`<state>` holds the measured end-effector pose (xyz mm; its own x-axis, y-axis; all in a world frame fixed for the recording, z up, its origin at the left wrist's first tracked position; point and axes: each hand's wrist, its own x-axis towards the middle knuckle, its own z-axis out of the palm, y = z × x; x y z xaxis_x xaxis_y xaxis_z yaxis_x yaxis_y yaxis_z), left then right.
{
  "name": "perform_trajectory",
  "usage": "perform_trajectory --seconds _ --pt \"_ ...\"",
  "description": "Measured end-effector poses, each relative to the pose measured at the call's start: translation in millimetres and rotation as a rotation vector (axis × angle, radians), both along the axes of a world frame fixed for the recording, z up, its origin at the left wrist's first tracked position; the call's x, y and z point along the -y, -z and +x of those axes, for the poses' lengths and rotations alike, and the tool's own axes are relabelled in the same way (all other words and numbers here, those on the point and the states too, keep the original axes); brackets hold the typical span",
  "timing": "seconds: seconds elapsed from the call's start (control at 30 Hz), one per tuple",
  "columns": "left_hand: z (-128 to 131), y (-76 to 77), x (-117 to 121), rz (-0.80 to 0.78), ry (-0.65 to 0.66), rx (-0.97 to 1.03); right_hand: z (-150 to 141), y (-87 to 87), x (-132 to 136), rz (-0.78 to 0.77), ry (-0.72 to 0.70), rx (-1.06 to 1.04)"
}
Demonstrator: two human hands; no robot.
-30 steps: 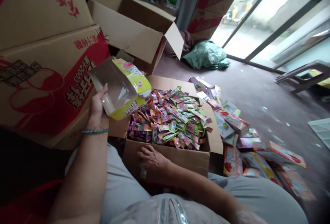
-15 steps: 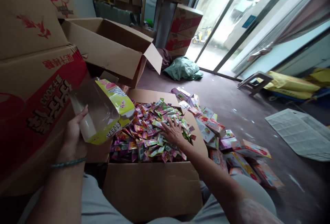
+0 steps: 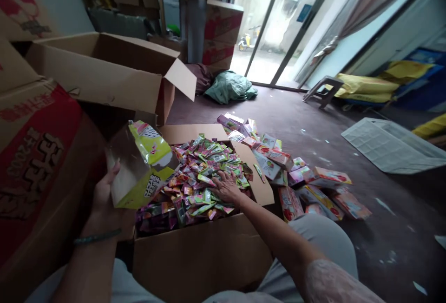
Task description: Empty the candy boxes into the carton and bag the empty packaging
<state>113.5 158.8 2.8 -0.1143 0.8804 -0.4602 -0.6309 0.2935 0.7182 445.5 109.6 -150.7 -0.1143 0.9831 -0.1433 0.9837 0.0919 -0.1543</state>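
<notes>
I have the left hand (image 3: 106,187) gripping the pack (image 3: 156,187), clear with yellow-green printed panels, thumb on its near side, other fingers mostly hidden. Pack is held tilted over the left part of the carton (image 3: 202,259), its right corner overlapping the packets (image 3: 188,196) in my view; can't tell if they touch. A bracelet (image 3: 97,237) sits on the left wrist

Right hand (image 3: 227,187) is palm down on the packets, in the right half of the carton, fingers spread a little; can't tell if any packet is caught under them. Packets are pink, green, orange and purple, heaped up to the carton's rim. One loose packet (image 3: 259,173) lies on the carton's right flap (image 3: 259,193)

Carton stands right in front of the person, between the knees. Right of the carton, small boxes (image 3: 275,163) lie piled on the floor (image 3: 376,210). Left of it I get a big red-printed box (image 3: 31,168), and behind it an open box (image 3: 104,82) with one flap hanging out. Farther behind the carton: a green sack (image 3: 232,87) on the floor near a glass door (image 3: 268,42). Well off to its right: a stool (image 3: 324,90), yellow bags (image 3: 364,88), a pale panel (image 3: 393,147)
</notes>
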Motion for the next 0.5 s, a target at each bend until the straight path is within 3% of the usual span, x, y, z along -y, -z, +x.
perform_trajectory --seconds 0.13,0.23,0.33,0.4,0.5 --pt "25 4.0 18 -0.034 0.178 0.012 -1 -56.1 10 -0.03 0.069 -0.291" --pt "47 10.7 34 -0.025 0.298 -0.024 -18 -98.7 44 0.048 0.17 -0.872" --pt "83 14.3 54 0.006 0.366 -0.121 -45 -127.1 81 0.062 0.139 -1.467" --pt "112 17.0 71 0.045 0.452 -0.201 -56 -136.9 97 0.217 0.225 -1.617" --pt "155 26.6 93 0.094 0.596 -0.243 -38 -147.5 111 0.524 0.563 -1.633"
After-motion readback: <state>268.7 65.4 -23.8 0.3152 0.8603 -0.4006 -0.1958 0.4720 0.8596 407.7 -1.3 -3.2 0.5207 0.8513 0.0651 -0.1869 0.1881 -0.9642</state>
